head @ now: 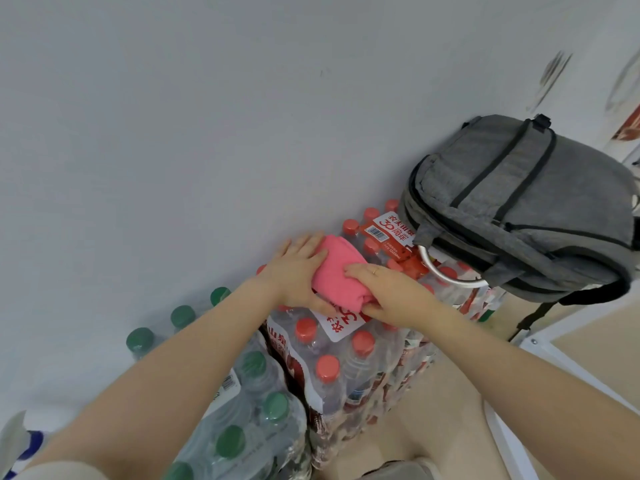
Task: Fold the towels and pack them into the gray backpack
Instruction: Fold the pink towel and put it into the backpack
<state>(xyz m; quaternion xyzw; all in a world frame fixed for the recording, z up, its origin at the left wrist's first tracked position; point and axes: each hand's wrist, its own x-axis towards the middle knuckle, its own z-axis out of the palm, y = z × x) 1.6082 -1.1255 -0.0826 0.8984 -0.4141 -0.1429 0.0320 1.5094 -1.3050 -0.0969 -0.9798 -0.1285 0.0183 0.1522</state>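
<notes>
Nearest to me, low on my left, stands a shrink-wrapped pack of bottles with green caps (256, 403), set against the wall (207, 116). Just beside it on the right is a pack of bottles with red caps (346, 362), and my two forearms reach out over both packs.

On top of the red-capped pack lies a pink towel (337, 271), bunched into a small thick bundle. My left hand (299, 271) cups its left side: the fingers are loosely spread and lie over the far upper edge, the thumb tucks under the near edge, so the hand is half closed around the cloth. My right hand (391, 289) presses on the right side, fingers laid flat across the top and the thumb hooked under the bottom corner; there is a ring on one finger. Both hands grip the towel between them.

Farther off, to the right, the gray backpack (526, 206) rests on a second pack of red-capped bottles (381, 233), close to the wall. I cannot tell whether its main zipper is open.
</notes>
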